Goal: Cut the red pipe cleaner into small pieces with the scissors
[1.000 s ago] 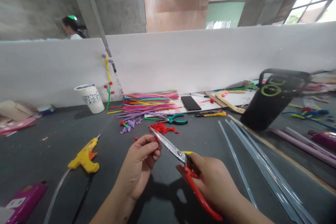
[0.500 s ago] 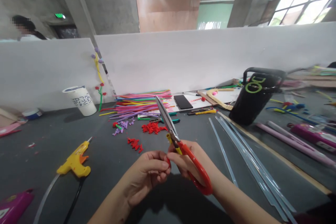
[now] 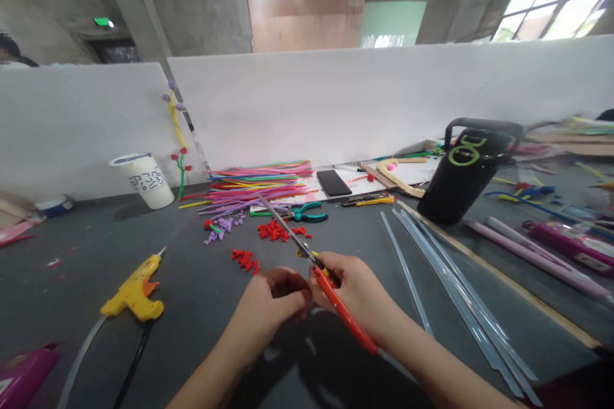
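Note:
My right hand [image 3: 357,291] grips red-handled scissors [image 3: 330,297], whose closed blades point up and left toward a heap of red cut bits [image 3: 278,230]. My left hand [image 3: 273,303] is curled closed just left of the scissors' pivot, its fingertips against my right hand; what it pinches is hidden. A smaller cluster of red bits [image 3: 246,261] lies on the dark table [image 3: 192,281] just beyond my left hand. Behind that lies a bundle of coloured pipe cleaners [image 3: 259,185].
A yellow glue gun [image 3: 132,287] lies at the left with its cable. Clear glue sticks [image 3: 432,268] run along the right. A black bag [image 3: 467,169], green pliers [image 3: 307,212], a phone [image 3: 333,182], a white cup [image 3: 142,180] and a white partition [image 3: 336,102] stand farther back.
The scissors have tilted down and left, blades now lower over the table. My hands have stayed together close to me. The view has shifted slightly right.

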Demonstrator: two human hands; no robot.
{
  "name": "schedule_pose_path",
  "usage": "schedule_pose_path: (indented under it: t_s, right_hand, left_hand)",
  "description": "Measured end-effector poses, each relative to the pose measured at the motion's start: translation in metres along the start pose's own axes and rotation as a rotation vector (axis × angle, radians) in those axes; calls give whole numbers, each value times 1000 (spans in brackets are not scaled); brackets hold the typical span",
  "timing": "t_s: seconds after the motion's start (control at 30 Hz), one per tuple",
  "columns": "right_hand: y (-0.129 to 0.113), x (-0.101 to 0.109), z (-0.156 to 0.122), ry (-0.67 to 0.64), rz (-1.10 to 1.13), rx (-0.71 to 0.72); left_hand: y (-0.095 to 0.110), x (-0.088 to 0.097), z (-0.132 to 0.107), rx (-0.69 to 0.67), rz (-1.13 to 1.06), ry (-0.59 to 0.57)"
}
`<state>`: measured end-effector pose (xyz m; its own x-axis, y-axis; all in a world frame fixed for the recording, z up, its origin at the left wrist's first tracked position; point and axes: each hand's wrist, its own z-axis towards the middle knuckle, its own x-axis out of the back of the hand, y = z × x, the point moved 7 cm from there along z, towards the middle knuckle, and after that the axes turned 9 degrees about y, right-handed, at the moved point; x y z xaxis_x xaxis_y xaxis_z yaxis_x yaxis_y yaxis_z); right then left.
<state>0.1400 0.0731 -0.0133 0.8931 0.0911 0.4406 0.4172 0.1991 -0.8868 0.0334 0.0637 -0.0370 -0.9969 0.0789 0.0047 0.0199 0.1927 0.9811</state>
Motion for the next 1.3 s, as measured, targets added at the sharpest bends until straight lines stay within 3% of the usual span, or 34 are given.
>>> schedule_pose_path:
  t_s: [0.17, 0.47, 0.53, 0.67, 0.77, 1.0, 1.3]
  right_hand:
    - [-3, 3, -1, -1, -98, 31]
    - [-2, 1, -1, -9, -16, 35]
    - [-4, 5, -1, 33, -54, 67]
    - [-6, 17, -6, 153, -273, 130]
    - [-4, 19, -13, 155, -440, 162]
    - [8, 12, -26, 124, -734, 273]
    - [7, 7, -29, 127, -796, 306]
  left_hand:
    - [-1, -3, -1, 9, 2, -62]
    - [3, -5, -3, 1, 25, -96]
    - [6, 0, -2, -9, -16, -60]
    - [17, 23, 2, -63, -143, 143]
    - [25, 35, 1, -110, -235, 220]
    - [29, 36, -2, -144, -315, 221]
    - [30, 36, -12, -240, -236, 278]
